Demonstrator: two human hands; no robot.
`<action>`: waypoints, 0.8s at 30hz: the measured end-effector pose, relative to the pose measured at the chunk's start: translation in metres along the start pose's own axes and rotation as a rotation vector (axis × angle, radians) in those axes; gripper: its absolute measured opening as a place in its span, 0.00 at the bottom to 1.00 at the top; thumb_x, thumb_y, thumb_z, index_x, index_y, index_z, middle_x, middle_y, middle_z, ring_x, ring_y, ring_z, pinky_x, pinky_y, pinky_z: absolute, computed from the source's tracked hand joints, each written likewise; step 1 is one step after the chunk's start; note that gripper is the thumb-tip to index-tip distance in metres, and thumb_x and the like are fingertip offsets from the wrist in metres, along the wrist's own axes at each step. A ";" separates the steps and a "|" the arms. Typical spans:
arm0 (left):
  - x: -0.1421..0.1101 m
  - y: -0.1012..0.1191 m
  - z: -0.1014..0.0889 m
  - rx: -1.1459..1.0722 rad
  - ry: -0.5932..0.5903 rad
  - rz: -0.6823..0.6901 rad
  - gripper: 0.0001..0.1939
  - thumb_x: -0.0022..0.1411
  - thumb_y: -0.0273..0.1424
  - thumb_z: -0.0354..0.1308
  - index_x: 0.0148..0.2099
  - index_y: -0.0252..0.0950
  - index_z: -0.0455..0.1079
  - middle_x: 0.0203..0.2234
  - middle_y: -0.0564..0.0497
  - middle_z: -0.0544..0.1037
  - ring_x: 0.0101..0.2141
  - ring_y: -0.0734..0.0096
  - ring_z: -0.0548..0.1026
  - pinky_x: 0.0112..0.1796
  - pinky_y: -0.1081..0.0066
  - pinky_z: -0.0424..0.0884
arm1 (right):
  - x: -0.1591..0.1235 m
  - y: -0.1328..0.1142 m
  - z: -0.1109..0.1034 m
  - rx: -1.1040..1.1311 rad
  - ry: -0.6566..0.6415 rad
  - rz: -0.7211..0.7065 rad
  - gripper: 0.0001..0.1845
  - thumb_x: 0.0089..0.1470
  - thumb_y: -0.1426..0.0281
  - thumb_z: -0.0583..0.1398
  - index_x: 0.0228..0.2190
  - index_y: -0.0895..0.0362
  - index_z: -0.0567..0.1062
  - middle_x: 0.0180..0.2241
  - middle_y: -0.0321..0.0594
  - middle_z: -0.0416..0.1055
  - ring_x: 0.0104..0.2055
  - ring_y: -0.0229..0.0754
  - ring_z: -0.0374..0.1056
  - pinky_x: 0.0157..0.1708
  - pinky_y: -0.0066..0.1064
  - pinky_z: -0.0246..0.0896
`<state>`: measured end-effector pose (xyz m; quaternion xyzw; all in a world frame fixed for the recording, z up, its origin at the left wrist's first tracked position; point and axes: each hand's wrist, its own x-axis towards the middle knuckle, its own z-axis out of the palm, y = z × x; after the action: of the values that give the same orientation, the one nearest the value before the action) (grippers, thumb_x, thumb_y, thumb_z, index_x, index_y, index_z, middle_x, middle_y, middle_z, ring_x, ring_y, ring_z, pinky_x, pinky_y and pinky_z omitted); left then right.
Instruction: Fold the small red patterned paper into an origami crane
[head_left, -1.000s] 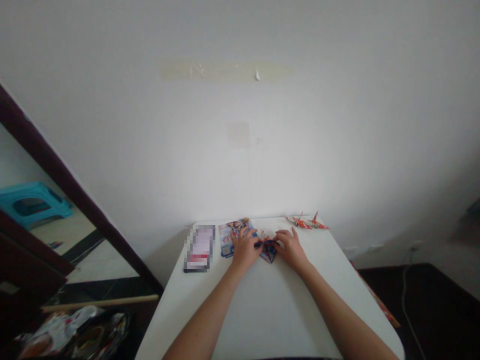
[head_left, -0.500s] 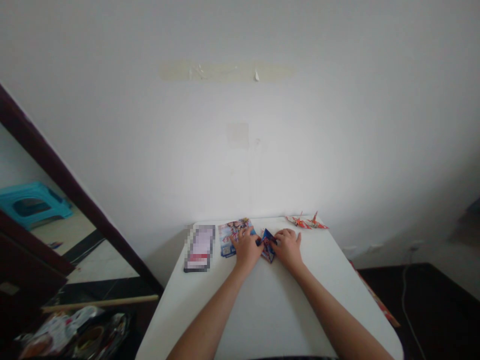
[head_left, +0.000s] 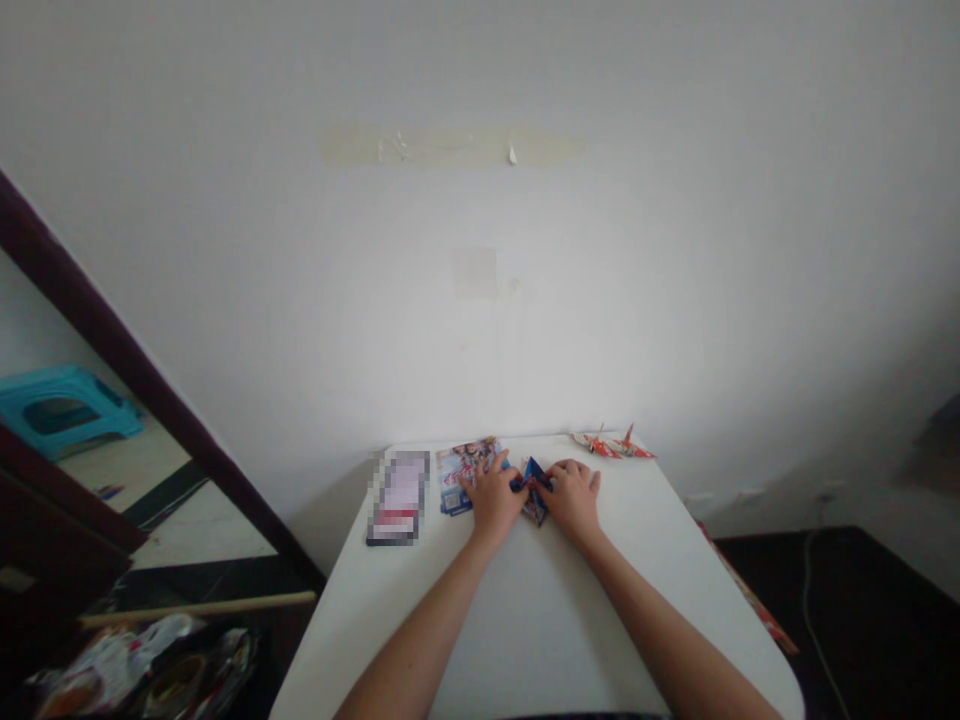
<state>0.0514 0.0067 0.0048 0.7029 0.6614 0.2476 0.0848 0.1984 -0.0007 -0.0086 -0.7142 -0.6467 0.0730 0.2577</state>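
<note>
Between my hands, on the white table, is a small piece of folded paper [head_left: 535, 508], dark blue with a patterned lower part. My left hand [head_left: 495, 497] pinches its left side with thumb and index finger, the other fingers resting over a printed sheet stack [head_left: 459, 468]. My right hand [head_left: 572, 493] grips the right side, its fingers curled. A blue point of the folded paper rises between the fingertips; part of it is hidden by them. Two red-and-white paper cranes [head_left: 615, 446] sit at the table's back right.
A phone [head_left: 401, 497] with a blurred screen lies at the left of the white table [head_left: 517, 630]. The wall [head_left: 480, 370] rises behind it. On the left are a mirror with a dark frame [head_left: 161, 395] and a bag of assorted items [head_left: 150, 665] on the floor.
My fingertips have drawn slightly closer together over the folded paper, covering more of its middle. The cranes, phone and printed sheets stay in place.
</note>
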 end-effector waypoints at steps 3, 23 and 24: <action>0.001 -0.001 0.002 0.001 -0.011 -0.004 0.05 0.60 0.38 0.63 0.37 0.46 0.79 0.66 0.55 0.67 0.66 0.42 0.59 0.62 0.25 0.44 | -0.001 -0.001 -0.003 0.017 0.001 0.009 0.13 0.61 0.58 0.59 0.39 0.52 0.80 0.50 0.46 0.71 0.60 0.55 0.58 0.66 0.64 0.36; -0.006 0.004 -0.002 0.034 -0.012 0.014 0.07 0.60 0.36 0.61 0.41 0.45 0.78 0.67 0.54 0.66 0.66 0.45 0.59 0.64 0.28 0.44 | -0.004 0.000 -0.007 -0.009 -0.010 -0.039 0.12 0.59 0.61 0.61 0.41 0.51 0.80 0.50 0.44 0.72 0.59 0.54 0.60 0.66 0.63 0.36; -0.006 0.004 -0.001 0.034 -0.007 0.016 0.07 0.60 0.37 0.62 0.40 0.45 0.78 0.67 0.54 0.66 0.66 0.45 0.60 0.64 0.28 0.44 | -0.004 -0.001 -0.008 -0.020 0.001 -0.052 0.13 0.59 0.60 0.61 0.41 0.51 0.80 0.50 0.45 0.72 0.58 0.54 0.60 0.66 0.64 0.36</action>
<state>0.0546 0.0004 0.0068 0.7103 0.6597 0.2343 0.0733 0.2003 -0.0070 -0.0027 -0.6998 -0.6655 0.0597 0.2528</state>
